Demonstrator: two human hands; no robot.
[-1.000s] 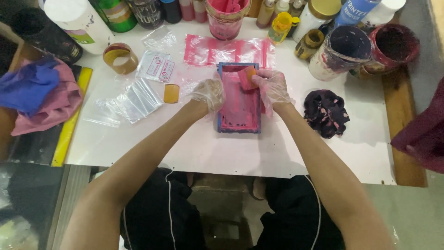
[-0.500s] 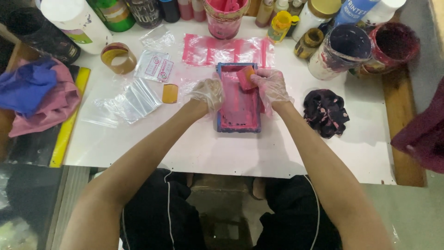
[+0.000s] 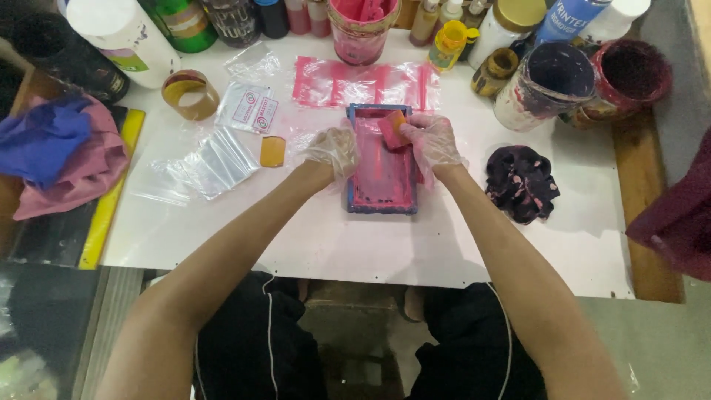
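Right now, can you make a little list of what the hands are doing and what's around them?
left hand: gloved, steadying the small blue-framed screen
right hand: gloved, grip on an orange scraper card over the pink ink
spare card: left of the screen
dark stained rag: right of the screen
pink ink tub: behind the screen
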